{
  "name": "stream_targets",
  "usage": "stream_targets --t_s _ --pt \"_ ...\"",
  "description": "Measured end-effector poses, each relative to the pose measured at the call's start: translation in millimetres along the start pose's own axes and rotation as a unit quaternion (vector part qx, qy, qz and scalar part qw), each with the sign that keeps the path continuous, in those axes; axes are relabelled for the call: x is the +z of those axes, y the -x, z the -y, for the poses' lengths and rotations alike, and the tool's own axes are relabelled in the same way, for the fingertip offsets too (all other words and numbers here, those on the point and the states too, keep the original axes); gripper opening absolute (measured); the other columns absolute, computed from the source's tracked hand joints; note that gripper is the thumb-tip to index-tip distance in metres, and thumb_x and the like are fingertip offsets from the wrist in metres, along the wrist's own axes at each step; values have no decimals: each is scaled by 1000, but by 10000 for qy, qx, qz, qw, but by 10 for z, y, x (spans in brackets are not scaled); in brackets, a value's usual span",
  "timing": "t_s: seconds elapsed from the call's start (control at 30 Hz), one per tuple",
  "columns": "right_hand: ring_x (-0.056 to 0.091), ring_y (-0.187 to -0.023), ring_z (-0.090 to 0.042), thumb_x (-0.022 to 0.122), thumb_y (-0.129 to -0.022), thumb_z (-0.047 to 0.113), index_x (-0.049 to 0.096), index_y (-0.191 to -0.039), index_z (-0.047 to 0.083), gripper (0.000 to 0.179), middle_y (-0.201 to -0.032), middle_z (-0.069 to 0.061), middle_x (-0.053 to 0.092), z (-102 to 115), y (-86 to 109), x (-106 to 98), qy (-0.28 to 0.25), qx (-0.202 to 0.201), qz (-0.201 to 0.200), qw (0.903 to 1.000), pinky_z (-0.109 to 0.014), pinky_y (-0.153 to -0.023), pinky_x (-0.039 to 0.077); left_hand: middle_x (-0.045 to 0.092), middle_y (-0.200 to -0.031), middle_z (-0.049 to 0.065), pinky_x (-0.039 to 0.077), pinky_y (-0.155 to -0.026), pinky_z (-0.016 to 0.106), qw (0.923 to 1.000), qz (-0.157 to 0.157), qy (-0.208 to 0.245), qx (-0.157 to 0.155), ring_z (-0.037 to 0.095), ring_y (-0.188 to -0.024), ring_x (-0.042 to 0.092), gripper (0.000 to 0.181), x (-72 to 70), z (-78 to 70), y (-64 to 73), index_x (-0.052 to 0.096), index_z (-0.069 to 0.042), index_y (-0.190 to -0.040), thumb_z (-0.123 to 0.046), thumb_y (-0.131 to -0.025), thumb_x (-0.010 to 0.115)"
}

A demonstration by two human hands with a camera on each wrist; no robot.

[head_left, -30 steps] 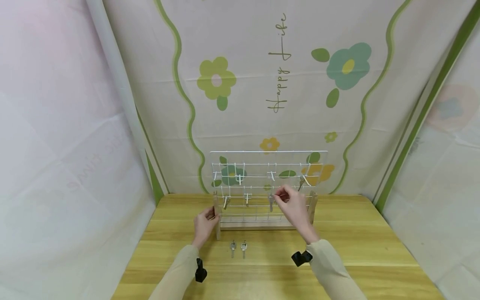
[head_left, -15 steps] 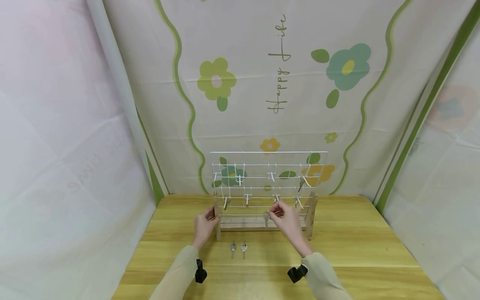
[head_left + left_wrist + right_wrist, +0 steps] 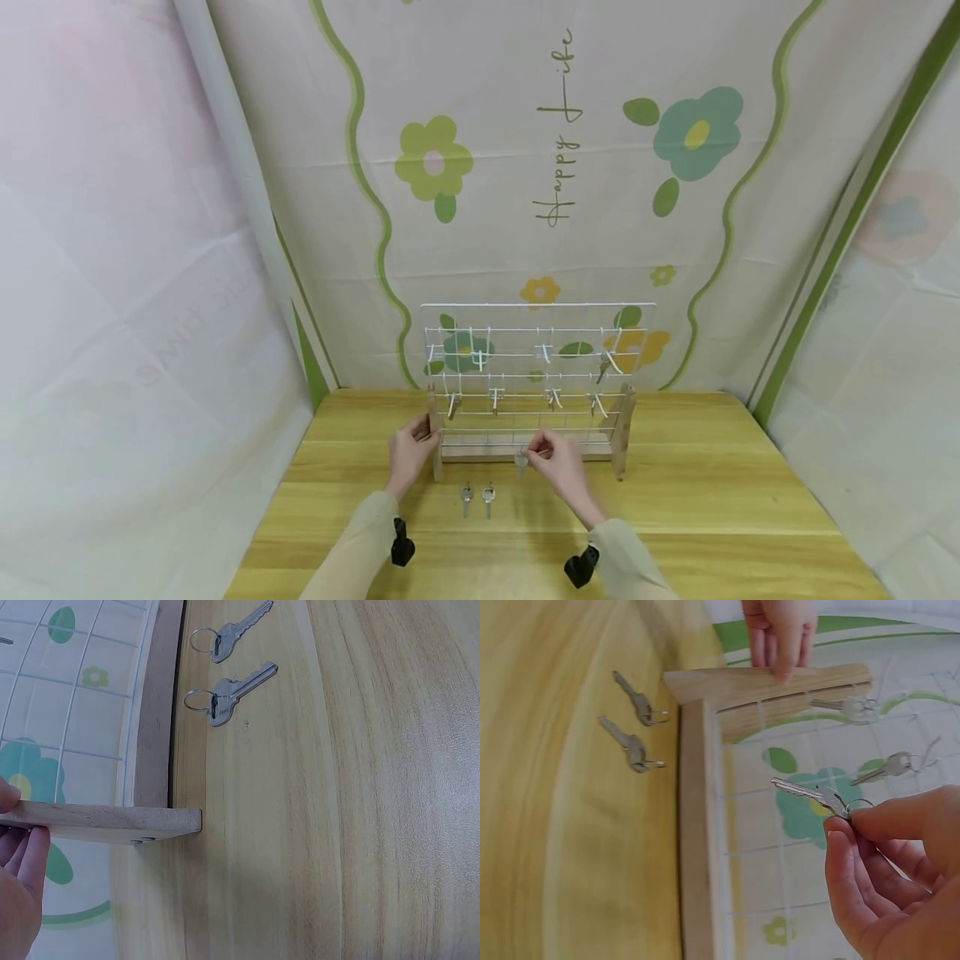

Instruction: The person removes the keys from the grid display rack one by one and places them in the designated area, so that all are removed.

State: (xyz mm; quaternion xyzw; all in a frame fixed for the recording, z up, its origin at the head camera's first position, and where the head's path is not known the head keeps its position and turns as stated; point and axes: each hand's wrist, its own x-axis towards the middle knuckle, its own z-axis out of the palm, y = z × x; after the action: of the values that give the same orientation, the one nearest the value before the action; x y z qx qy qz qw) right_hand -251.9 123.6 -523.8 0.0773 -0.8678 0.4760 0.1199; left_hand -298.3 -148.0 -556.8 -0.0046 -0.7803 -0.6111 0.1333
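My left hand (image 3: 408, 450) grips the left wooden side post (image 3: 112, 817) of a white wire grid rack (image 3: 537, 305), thumb on one face and fingers on the other. My right hand (image 3: 561, 467) pinches a silver key (image 3: 810, 793) by its ring end, between thumb and fingertips, in front of the rack's lower wooden rail (image 3: 480, 454). The key's blade points away from the fingers. Two more silver keys with rings, one left (image 3: 467, 498) and one right (image 3: 489, 497), lie side by side on the table before the rack.
White hooks stick out from the grid in two rows. A key (image 3: 603, 367) hangs at the upper right hook, and other keys (image 3: 889, 769) hang on lower hooks. The rack stands on a wooden table (image 3: 697, 500), with floral cloth (image 3: 487, 242) behind and at both sides.
My right hand has come down and to the left with the key, from the lower hooks to the front of the bottom rail. The left hand stays on the post.
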Motion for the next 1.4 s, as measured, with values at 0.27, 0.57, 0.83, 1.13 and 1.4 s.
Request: stream_targets --t_s 0.27,0.57,0.83,1.13,1.4 --pt "56 -57 -3 73 -81 -2 64 -77 5 12 -71 -6 67 -239 66 203 -233 294 233 9990 -14 -49 50 63 -122 36 62 -87 33 10000 21 64 -2 46 -112 66 40 7 -10 -9 61 14 -124 6 -86 70" --pt "66 -62 -20 72 -83 -2 64 -81 1 9 -72 -9 68 -387 97 310 -372 582 530 9962 -16 -49 52 64 -122 34 63 -87 30 9999 31 99 -49 46 -113 65 41 18 -14 -13 61 13 -126 5 -87 69" --pt "64 -62 -15 72 -82 -5 63 -81 -1 10 -74 -10 68 -462 117 432 -275 469 688 9961 -14 -50 52 63 -123 35 62 -88 31 9999 15 85 -62 45 -114 65 40 7 -6 -15 61 12 -126 6 -87 69" --pt "58 -55 -8 72 -81 -4 63 -81 -1 10 -69 -7 66 -513 127 533 -203 545 687 9959 -13 -47 48 65 -122 33 63 -87 31 10000 -9 38 -40 42 -111 67 41 7 29 -31 61 11 -126 5 -87 70" --pt "56 -53 -7 72 -81 -2 63 -80 1 9 -67 -5 64 -574 138 580 -15 619 678 9958 -14 -45 47 65 -120 33 63 -86 30 10000 -4 -18 6 43 -111 67 39 0 -9 -4 62 12 -125 4 -87 70"
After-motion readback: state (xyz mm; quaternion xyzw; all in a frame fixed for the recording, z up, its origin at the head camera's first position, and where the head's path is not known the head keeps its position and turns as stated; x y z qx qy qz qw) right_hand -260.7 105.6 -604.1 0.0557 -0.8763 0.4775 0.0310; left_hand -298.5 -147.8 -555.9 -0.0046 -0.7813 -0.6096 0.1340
